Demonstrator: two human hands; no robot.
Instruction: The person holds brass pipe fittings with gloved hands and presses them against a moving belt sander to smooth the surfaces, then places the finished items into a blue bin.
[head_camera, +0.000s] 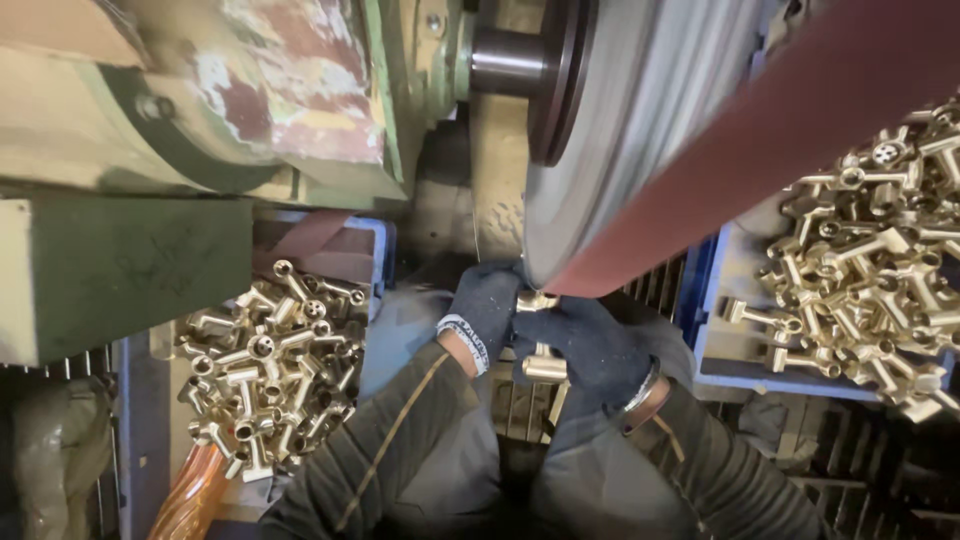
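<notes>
Both my hands wear dark gloves and hold one brass T-shaped fitting (541, 352) between them. My left hand (484, 308) grips its upper end; my right hand (588, 345) grips its side. The fitting's top presses against the lower edge of a large grey wheel (640, 110) that carries a reddish-brown sanding belt (760, 140). The part where fitting meets belt is mostly hidden by my fingers.
A blue crate (135, 420) at my left holds several brass fittings (270, 360). Another blue crate (705, 340) at my right holds a larger heap of brass fittings (880, 270). A worn green machine housing (200, 110) fills the upper left. A metal grate lies below my arms.
</notes>
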